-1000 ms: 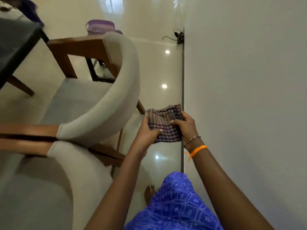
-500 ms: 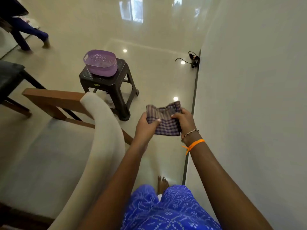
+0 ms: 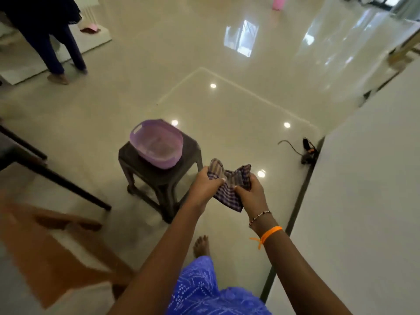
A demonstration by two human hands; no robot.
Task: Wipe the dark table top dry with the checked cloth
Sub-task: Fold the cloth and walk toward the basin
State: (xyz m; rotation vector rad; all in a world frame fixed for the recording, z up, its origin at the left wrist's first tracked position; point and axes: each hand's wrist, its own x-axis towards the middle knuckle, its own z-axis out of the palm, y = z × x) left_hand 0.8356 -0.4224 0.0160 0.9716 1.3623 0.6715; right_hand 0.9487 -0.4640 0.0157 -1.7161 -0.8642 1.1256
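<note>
Both my hands hold the checked cloth (image 3: 229,185), a crumpled purple and white piece, in the air above the glossy floor. My left hand (image 3: 204,186) grips its left side. My right hand (image 3: 248,194), with a bead bracelet and an orange thread at the wrist, grips its right side. A dark table's edge and leg (image 3: 52,176) shows at the far left; its top is almost wholly out of view.
A dark plastic stool (image 3: 159,178) just left of my hands carries a purple basin (image 3: 156,146). A wooden chair (image 3: 52,253) is blurred at lower left. A white wall (image 3: 363,189) stands close on the right, a black cable (image 3: 304,151) at its foot. Another person (image 3: 54,37) stands far left.
The view has swung up and forward past the chairs, so the stool and basin now sit near my hands. Both hands keep hold of the cloth, which is now more bunched.
</note>
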